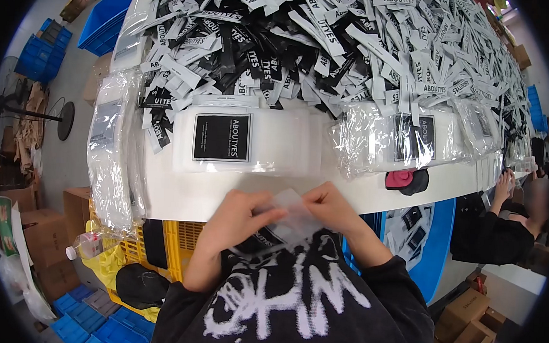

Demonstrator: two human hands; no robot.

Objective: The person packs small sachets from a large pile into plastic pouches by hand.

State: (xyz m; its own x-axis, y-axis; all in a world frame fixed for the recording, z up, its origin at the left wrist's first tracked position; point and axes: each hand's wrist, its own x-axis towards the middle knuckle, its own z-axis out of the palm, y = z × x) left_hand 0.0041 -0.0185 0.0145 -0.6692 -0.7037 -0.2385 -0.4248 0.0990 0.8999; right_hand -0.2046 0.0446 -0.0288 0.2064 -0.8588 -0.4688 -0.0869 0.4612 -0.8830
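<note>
A frosted clear plastic bag point(300, 217) with a black printed label is held up close to my chest, at the table's near edge. My left hand point(241, 216) is closed on its left side, thumb across the front. At the bag's upper right corner, the fingers of my right hand point(330, 205) pinch the film. Just beyond my hands lies a stack of flat frosted bags point(276, 140), the top one showing a black ABOUTYES label point(222, 136). Behind it, a big heap of slim black and white ABOUTYES sachets point(319, 37) covers the table.
Wrapped bag packs point(406, 138) lie right, and more wrapped packs point(111, 157) line the left edge. A pink and black item point(406, 180) sits near the front. Below are a blue bin point(441, 242) holding labelled bags and a yellow crate point(184, 244). Another person point(501, 230) works at right.
</note>
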